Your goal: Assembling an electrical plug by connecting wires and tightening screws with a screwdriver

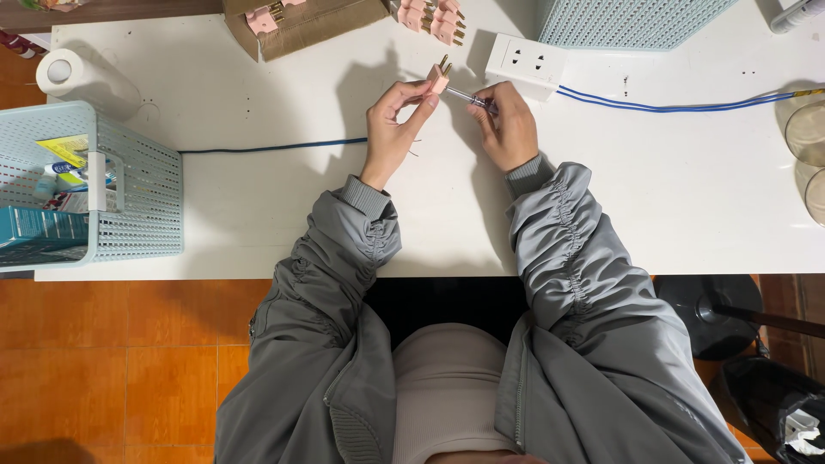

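My left hand (394,125) pinches a small pink plug (439,78) with two brass pins pointing up and away. Its fingers close around the plug's body above the white table (258,206). My right hand (507,125) grips a thin screwdriver (468,97) with a metal shaft, its tip meeting the side of the plug. Both hands hover close together near the table's far middle. Grey jacket sleeves cover both forearms.
A white power socket block (526,62) with a blue cable (679,107) lies just beyond my right hand. Several more pink plugs (434,19) and a cardboard box (301,26) sit at the far edge. A pale blue basket (90,185) stands left, a paper roll (69,76) behind it.
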